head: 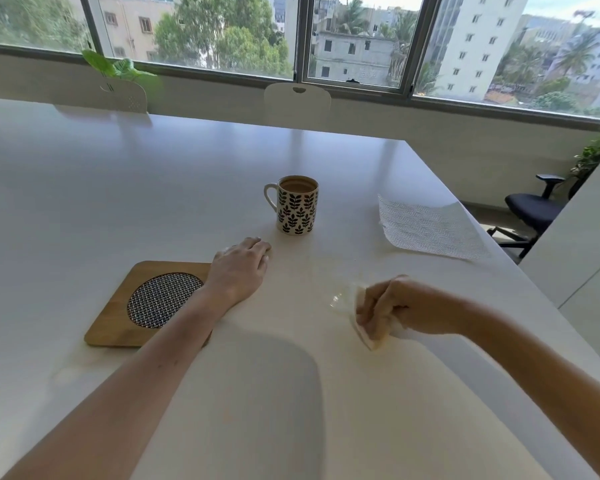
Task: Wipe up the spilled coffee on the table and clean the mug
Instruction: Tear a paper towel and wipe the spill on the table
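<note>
A leaf-patterned mug (pixel 297 206) holding coffee stands upright mid-table, handle to the left. My right hand (pixel 395 306) is shut on a crumpled, coffee-stained paper towel (pixel 366 327) pressed to the white table (pixel 222 393). Just left of that hand a thin wet film of spilled coffee (pixel 336 297) glistens. My left hand (pixel 241 268) rests palm down on the table, below and left of the mug, fingers together and holding nothing. Its forearm crosses the right edge of a wooden coaster (pixel 142 303).
A fresh sheet of paper towel (pixel 426 228) lies flat near the table's right edge. Two pale chairs (pixel 297 98) stand at the far side under the window. A dark office chair (pixel 534 209) and a white cabinet (pixel 589 244) are beyond the right edge.
</note>
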A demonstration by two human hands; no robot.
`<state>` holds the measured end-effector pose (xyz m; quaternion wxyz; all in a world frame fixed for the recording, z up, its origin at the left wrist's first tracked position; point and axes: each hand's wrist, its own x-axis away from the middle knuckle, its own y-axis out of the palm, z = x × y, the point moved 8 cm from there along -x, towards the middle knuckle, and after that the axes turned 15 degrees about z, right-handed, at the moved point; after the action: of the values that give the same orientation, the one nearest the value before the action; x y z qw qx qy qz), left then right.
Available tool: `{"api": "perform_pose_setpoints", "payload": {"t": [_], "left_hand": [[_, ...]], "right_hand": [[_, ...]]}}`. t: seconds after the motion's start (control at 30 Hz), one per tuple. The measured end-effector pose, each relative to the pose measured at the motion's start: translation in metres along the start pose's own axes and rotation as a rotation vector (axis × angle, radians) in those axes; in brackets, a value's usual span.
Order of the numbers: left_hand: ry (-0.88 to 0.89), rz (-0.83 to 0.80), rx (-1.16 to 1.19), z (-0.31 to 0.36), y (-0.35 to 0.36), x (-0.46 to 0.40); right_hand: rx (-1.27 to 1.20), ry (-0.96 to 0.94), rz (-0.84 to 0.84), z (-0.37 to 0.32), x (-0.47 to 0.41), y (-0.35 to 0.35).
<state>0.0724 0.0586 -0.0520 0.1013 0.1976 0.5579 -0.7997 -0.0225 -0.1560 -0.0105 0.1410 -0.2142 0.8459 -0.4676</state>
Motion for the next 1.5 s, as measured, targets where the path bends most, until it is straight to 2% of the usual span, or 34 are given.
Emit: {"api": "perform_pose_setpoints", "payload": {"t": [0.07,0.2,0.27,0.53,0.6,0.67,0.73,0.83,0.93,1.13,1.2,1.3,1.37,1.5], "left_hand": [[0.000,-0.003,0.003,0.001,-0.001,0.000],[-0.002,-0.001,0.010,0.001,-0.002,0.001],[-0.001,-0.003,0.005,0.001,-0.002,0.001],[0.002,0.009,0.009,0.000,-0.002,0.000],[-0.002,0.005,0.003,0.000,-0.002,-0.001],[-0.010,0.007,-0.003,0.000,-0.001,-0.001],[-0.015,0.014,-0.001,0.000,-0.001,-0.001],[-0.014,0.017,-0.001,0.000,-0.001,-0.001],[-0.014,0.015,-0.005,0.001,-0.001,-0.001],[-0.015,0.002,-0.001,0.002,-0.001,0.000],[-0.015,-0.004,0.005,0.002,-0.002,0.001],[-0.016,-0.002,0.007,0.002,-0.003,0.002],[-0.011,0.000,0.003,0.002,-0.003,0.002],[-0.012,0.004,0.014,0.002,-0.003,0.002]], "right_hand": [[0.068,0.051,0.060,0.015,-0.003,-0.017],[0.125,0.044,0.434,0.032,-0.028,-0.059],[0.157,0.036,0.484,0.034,-0.044,-0.061],[0.300,-0.027,0.321,0.025,-0.052,-0.009],[0.493,0.048,0.284,0.028,-0.040,-0.003],[0.581,0.212,0.328,0.031,-0.024,-0.002],[0.574,0.346,0.313,0.029,-0.011,0.007],[0.534,0.421,0.257,0.017,-0.003,0.021],[0.544,0.348,0.252,-0.007,-0.005,0.029],[0.489,-0.058,0.191,-0.052,-0.008,0.054],[0.414,-0.092,0.129,-0.048,0.000,0.050],[0.255,-0.037,0.052,-0.024,0.019,0.036],[0.250,0.001,0.084,-0.006,0.030,0.025],[0.234,0.063,0.388,0.021,0.032,-0.012]]}}
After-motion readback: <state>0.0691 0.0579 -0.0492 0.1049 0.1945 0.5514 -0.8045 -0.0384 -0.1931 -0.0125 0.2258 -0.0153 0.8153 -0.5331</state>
